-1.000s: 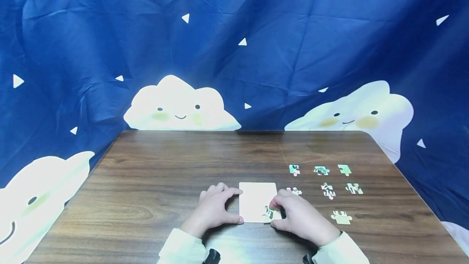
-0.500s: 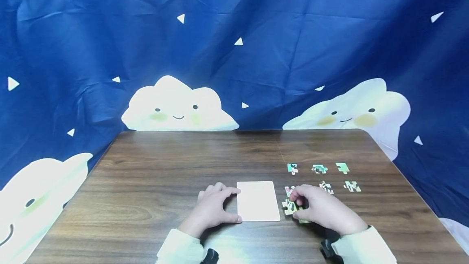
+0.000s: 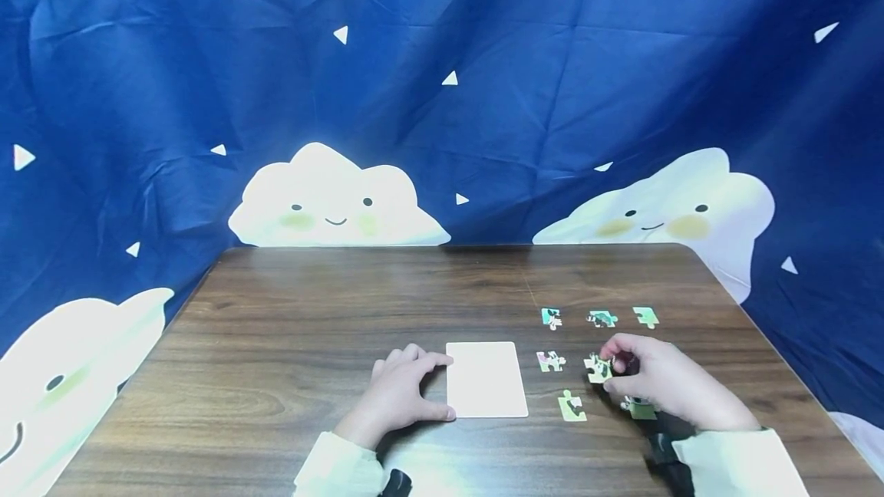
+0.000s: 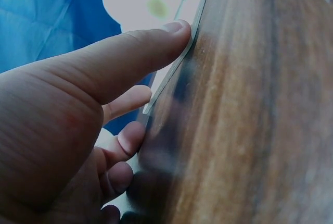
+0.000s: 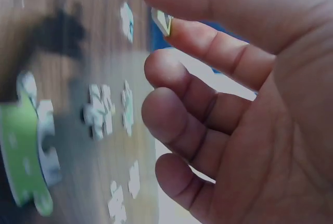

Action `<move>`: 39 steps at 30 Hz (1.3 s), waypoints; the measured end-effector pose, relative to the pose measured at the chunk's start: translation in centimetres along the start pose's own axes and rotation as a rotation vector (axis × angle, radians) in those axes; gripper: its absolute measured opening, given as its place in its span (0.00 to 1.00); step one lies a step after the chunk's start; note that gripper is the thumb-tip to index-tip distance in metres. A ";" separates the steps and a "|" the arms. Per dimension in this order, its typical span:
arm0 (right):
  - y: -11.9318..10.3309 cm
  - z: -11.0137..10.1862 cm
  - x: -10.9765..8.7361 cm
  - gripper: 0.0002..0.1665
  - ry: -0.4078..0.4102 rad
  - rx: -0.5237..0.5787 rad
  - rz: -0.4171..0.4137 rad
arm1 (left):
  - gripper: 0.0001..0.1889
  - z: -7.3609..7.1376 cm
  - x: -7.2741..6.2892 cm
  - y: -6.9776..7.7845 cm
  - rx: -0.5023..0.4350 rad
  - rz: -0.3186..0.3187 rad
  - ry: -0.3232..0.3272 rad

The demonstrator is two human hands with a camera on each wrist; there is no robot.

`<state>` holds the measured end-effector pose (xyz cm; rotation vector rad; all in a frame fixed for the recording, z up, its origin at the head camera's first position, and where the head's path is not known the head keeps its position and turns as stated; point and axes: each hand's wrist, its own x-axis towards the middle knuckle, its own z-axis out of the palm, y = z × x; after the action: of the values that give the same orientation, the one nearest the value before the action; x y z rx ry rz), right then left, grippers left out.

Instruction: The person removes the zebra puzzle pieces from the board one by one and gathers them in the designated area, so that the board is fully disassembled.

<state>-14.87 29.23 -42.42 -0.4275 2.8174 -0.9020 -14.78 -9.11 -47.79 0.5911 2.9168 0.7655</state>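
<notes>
In the head view, my right hand [image 3: 652,370] pinches a jigsaw piece [image 3: 598,368] between thumb and index finger, held over the right part of the table. The right wrist view catches this piece [image 5: 163,23] nearly edge-on at the fingertips. My left hand [image 3: 400,390] touches the left edge of a square white board [image 3: 486,380] with its thumb and index finger, spread apart. Seen from the left wrist, the thumb [image 4: 130,57] lies against the board's edge. Nearest the right hand on the table lies a green piece [image 3: 642,409], partly covered by it.
Loose jigsaw pieces lie right of the board: a back row with a teal one [image 3: 551,318], a dark-patterned one [image 3: 603,319] and a green one [image 3: 645,317]. Closer in are a pinkish-white piece [image 3: 550,361] and another green piece [image 3: 572,406]. A blue cloth [image 3: 387,98] hangs behind the table [image 3: 311,313].
The right hand has carried the jigsaw piece off the board's lower right corner and farther right, uncovering a green piece on the table. My left hand keeps its place at the board.
</notes>
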 end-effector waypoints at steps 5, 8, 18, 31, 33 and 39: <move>1.6 -1.2 -0.5 0.16 0.027 -0.041 0.027 | 0.39 -0.1 0.0 0.0 -0.002 -0.002 0.000; 2.4 -1.7 -0.9 0.16 0.037 -0.042 0.044 | 0.40 0.0 -0.1 0.0 -0.004 0.000 0.002; 5.4 -2.2 -1.7 0.15 0.098 -0.034 0.027 | 0.40 0.0 -0.1 0.0 -0.004 0.001 0.001; 8.8 -2.2 -2.1 0.15 0.104 -0.025 0.073 | 0.39 -0.1 -0.1 0.2 -0.012 0.005 -0.004; 9.3 -2.2 -2.2 0.15 0.104 -0.021 0.083 | 0.39 -0.1 0.0 0.2 -0.009 0.006 -0.004; 10.3 -2.4 -2.3 0.15 0.110 -0.030 0.124 | 0.39 -0.1 0.0 0.1 -0.002 0.006 -0.003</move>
<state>-15.50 39.32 -46.43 -0.2106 2.9212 -0.8852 -14.78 -9.05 -47.61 0.6010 2.9121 0.7680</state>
